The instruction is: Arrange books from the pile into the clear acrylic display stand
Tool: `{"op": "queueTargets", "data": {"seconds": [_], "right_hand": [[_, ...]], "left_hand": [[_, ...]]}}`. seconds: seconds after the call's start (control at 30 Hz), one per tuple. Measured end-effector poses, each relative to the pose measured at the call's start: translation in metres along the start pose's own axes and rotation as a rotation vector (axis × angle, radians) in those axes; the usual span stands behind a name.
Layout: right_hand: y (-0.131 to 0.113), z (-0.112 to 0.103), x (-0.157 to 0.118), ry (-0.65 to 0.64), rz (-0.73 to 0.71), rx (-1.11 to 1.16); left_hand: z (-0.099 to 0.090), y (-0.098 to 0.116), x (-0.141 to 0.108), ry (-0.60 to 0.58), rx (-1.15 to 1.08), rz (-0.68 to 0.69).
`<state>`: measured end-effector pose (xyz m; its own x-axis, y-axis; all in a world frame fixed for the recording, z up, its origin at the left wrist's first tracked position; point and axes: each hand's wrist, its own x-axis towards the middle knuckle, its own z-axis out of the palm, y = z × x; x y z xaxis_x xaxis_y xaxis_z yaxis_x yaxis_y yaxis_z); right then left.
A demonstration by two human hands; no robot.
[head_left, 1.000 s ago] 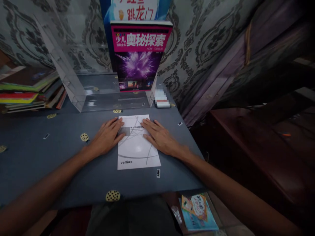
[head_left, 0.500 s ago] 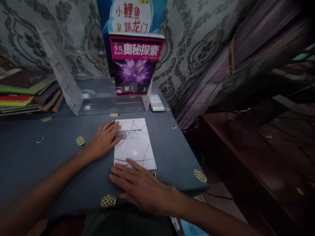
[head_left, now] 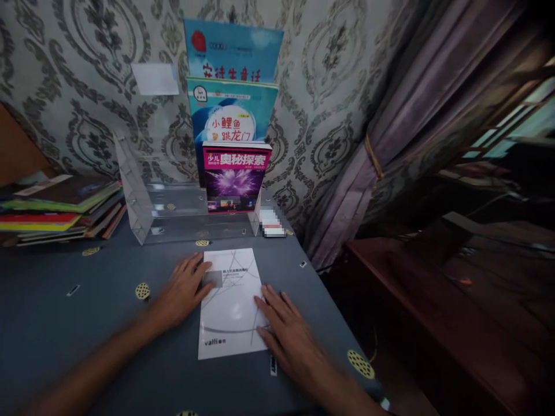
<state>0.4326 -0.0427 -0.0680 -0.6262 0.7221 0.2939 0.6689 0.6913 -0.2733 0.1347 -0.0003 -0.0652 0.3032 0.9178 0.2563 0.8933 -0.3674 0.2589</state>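
A white booklet (head_left: pixel 232 315) with grey curved lines and dark print lies flat on the table in front of me. My left hand (head_left: pixel 184 286) rests at its upper left edge, thumb and fingertips on the cover, the fingers apart. Along the right edge lies my right hand (head_left: pixel 288 326), its fingers spread and the tips touching the booklet's side. Neither hand grips it. Behind the booklet stands a clear acrylic book rack (head_left: pixel 137 216). In its right part stand a magenta-topped book (head_left: pixel 236 179), a blue book (head_left: pixel 264 107) and another blue book (head_left: pixel 234 49), one above the other.
A stack of books and papers (head_left: pixel 65 202) sits at the table's back left. A pixelated item (head_left: pixel 272 222) lies right of the rack. The patterned tablecloth (head_left: pixel 108 306) ends at a right edge, beyond which stands dark red furniture (head_left: pixel 416 312). A purple curtain (head_left: pixel 347 185) hangs behind.
My right hand has moved from the booklet's lower edge to its right edge, uncovering the print at the bottom. The left hand keeps its place. The view has tilted up, showing more of the books.
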Motion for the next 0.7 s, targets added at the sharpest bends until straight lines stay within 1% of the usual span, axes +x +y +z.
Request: {"op": "queueTargets", "data": {"seconds": [0.07,0.13,0.23,0.33,0.4,0.5,0.6,0.67,0.7], "right_hand": [[0.003,0.004,0.006,0.026,-0.003,-0.039],[0.003,0.007,0.012,0.037,-0.009,-0.051],[0.001,0.012,0.017,0.061,-0.012,-0.042],[0.002,0.016,0.017,0.084,-0.029,-0.027],[0.003,0.017,0.016,0.093,-0.042,-0.027],[0.004,0.017,0.016,0.095,-0.040,-0.038],[0.003,0.015,0.017,0.073,-0.026,-0.042],[0.002,0.012,0.018,0.049,-0.028,-0.033],[0.001,0.012,0.019,0.038,-0.029,-0.023]], "left_hand": [[-0.003,0.001,0.003,0.017,-0.112,-0.014],[-0.007,0.003,0.007,0.010,-0.276,-0.071],[-0.013,0.006,0.018,0.000,-0.616,-0.256],[-0.019,0.010,0.029,0.079,-1.003,-0.442],[-0.026,0.010,0.035,0.114,-1.199,-0.565],[-0.039,0.007,0.042,0.118,-1.372,-0.740],[-0.047,0.003,0.045,0.118,-1.458,-0.839],[-0.047,0.004,0.044,0.055,-1.487,-0.858],[-0.045,0.006,0.043,-0.012,-1.495,-0.853]]}}
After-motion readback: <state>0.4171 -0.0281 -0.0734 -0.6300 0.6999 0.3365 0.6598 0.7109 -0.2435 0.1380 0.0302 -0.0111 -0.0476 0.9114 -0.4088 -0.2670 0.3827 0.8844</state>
